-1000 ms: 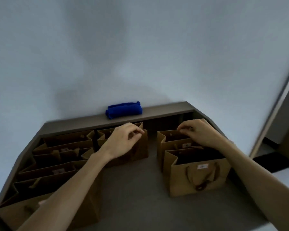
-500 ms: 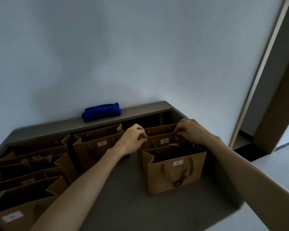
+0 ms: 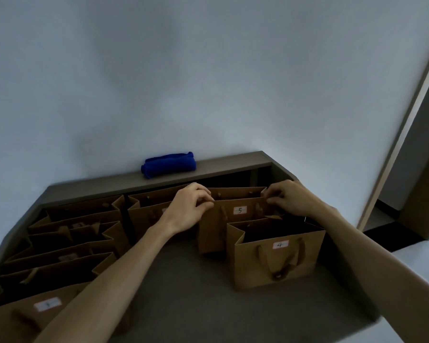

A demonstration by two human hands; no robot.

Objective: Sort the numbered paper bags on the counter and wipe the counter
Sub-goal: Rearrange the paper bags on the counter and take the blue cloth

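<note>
Brown paper bags with white number labels stand on a dark grey counter (image 3: 188,288). The bag labelled 5 (image 3: 216,231) stands at the back right, and both hands pinch its top rim: my left hand (image 3: 190,209) at the left corner, my right hand (image 3: 287,199) at the right corner. Directly in front of it stands the bag labelled 4 (image 3: 278,263), upright with its handles hanging down. Another bag (image 3: 146,214) sits just left of bag 5, partly behind my left hand. A rolled blue cloth (image 3: 169,164) lies on the raised back ledge.
Several more bags (image 3: 67,243) stand in a row along the left side, the nearest one (image 3: 22,315) with a smudged label. A white wall rises behind the ledge (image 3: 233,164). A door frame (image 3: 401,134) and dark opening are at the right.
My left hand went from the bag on the left to the left corner of bag 5. Both hands now pinch its rim. The view has shifted, so the bags appear further right.
</note>
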